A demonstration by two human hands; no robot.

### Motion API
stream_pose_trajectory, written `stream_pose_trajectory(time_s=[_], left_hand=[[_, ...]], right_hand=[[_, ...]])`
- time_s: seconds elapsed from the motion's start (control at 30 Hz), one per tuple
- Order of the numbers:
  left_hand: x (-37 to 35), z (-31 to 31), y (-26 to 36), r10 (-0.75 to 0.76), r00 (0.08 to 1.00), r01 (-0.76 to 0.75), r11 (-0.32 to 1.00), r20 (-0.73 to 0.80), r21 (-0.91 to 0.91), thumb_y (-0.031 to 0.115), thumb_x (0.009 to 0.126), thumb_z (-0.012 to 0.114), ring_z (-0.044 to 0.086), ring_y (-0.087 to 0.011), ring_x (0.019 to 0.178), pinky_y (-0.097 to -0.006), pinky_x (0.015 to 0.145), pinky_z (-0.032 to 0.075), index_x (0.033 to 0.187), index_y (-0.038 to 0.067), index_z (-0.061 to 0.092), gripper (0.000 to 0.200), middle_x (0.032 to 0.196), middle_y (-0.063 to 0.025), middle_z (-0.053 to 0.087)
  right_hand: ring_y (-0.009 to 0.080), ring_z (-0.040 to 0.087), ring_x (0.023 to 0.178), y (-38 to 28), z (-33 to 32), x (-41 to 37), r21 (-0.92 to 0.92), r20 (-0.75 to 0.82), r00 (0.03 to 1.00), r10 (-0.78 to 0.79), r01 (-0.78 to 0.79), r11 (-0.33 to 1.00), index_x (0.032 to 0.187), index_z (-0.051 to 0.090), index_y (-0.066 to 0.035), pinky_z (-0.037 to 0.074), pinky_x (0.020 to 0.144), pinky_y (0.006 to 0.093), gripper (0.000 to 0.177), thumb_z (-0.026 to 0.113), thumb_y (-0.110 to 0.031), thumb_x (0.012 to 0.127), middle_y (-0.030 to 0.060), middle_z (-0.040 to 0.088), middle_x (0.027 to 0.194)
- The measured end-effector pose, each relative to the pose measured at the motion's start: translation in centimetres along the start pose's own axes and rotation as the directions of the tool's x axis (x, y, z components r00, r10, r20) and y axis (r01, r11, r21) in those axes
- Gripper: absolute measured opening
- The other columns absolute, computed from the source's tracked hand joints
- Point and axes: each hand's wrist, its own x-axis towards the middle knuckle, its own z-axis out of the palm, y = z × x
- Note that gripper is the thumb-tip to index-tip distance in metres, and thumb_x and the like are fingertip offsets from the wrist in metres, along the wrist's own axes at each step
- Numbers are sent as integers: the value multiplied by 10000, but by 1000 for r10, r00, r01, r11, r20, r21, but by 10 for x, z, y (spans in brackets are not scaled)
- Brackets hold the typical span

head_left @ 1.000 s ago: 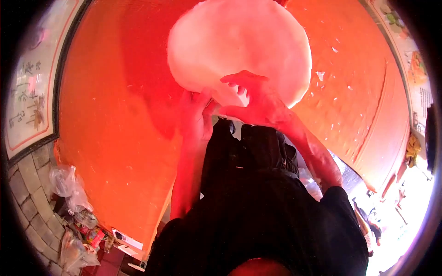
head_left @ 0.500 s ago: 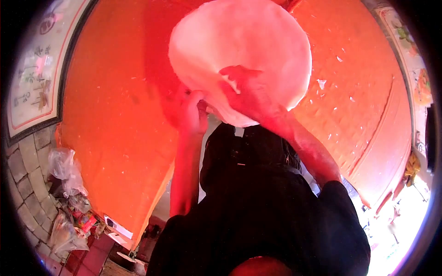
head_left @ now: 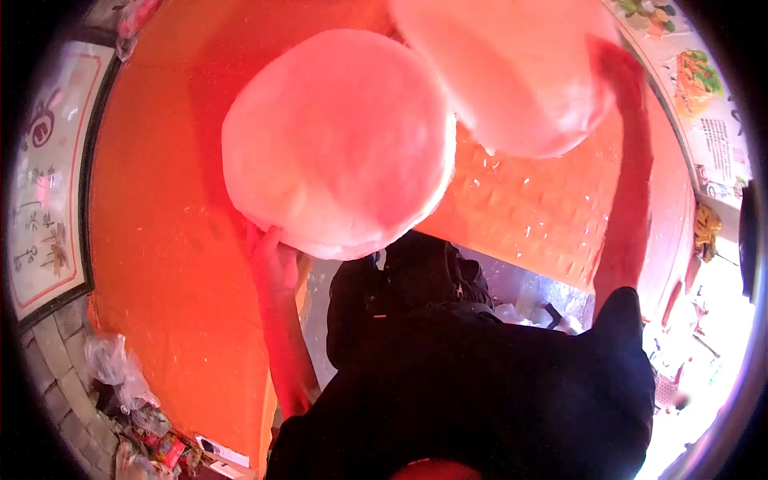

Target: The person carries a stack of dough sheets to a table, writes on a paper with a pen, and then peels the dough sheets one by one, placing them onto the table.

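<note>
Two large, round, pale flat sheets, which look like soft dough rounds, appear pink under the red light. The left round sheet [head_left: 340, 136] is in front of me, its near edge reaching over the table's front edge. My left hand [head_left: 276, 256] grips its near-left rim, thumb at the edge and the other fingers hidden beneath. Up and to the right, the right round sheet [head_left: 520, 76] is blurred and overlaps or meets the left one's far-right rim. My right hand [head_left: 624, 68] holds its right edge, with the fingers partly blurred.
An orange-covered table [head_left: 168, 264] carries white scraps, mostly to the right. Framed signs with writing [head_left: 56, 176] border the left side. Plastic bags and litter [head_left: 120, 368] lie at the lower left. A yellow bag [head_left: 707, 228] is at the far right.
A second round sheet now shows apart from the first. My right hand has swung far up and right with it; my left hand stays at the near-left rim of the other.
</note>
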Motion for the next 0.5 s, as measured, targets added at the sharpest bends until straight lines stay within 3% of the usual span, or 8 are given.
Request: stream_pose_trajectory(time_s=[0.07,0.1,0.17,0.2,0.23,0.3,0.4,0.5], left_hand=[[-4,7,1,5,1000,-6,1000,13,26,-32,871,587,570,-226,1162,-365,948,505,1352,30,457,503,1277,-101,568],[-5,11,3,8,1000,-9,999,18,43,-35,874,588,567,-225,1165,-364,951,503,1359,29,451,508,1280,-101,566],[-4,24,5,27,999,-30,996,36,88,-41,882,590,562,-222,1171,-361,957,500,1373,29,439,518,1285,-100,563],[-2,30,4,40,997,-47,992,60,120,-44,886,591,559,-221,1175,-360,959,499,1379,28,432,523,1288,-100,561],[0,34,4,60,994,-74,985,94,156,-47,890,592,556,-219,1178,-358,962,498,1386,28,426,528,1290,-100,559],[7,40,3,62,984,-99,971,168,217,-30,904,593,569,-207,1154,-360,935,515,1390,31,419,520,1295,-95,563],[15,23,-5,18,994,-37,985,112,168,-19,895,602,578,-200,1123,-370,914,518,1388,34,424,527,1263,-98,571],[9,-6,-9,-46,998,40,994,50,103,6,879,597,573,-236,1144,-403,958,492,1408,20,417,559,1283,-131,558]], right_hand=[[249,680,906,-36,-17,-11,-780,-228,954,-195,-60,623,1021,693,6,526,828,393,294,610,-267,953,167,716,958],[252,677,910,-65,0,-19,-836,-323,912,-255,-149,528,1041,686,1,526,830,393,295,619,-268,941,167,713,963],[257,671,919,-123,69,-47,-665,-273,928,-255,10,747,1079,672,-9,527,833,393,308,636,-269,919,165,708,974],[259,668,923,-153,113,-67,-419,-139,975,-172,100,903,1099,664,-14,527,835,392,320,645,-270,908,164,706,979],[262,665,927,-183,157,-91,-101,101,990,-99,110,989,1118,657,-19,527,837,392,335,654,-270,897,164,703,984],[267,659,936,-242,233,-135,196,497,863,-87,-14,981,1157,643,-28,528,840,392,374,671,-271,874,162,698,995],[274,651,949,-307,307,-177,156,639,765,-79,-29,987,1215,621,-43,529,845,391,445,697,-273,841,160,691,1010],[296,644,982,-279,364,-192,106,430,898,-93,52,993,1153,662,-38,531,854,384,361,662,-129,804,142,691,936]])
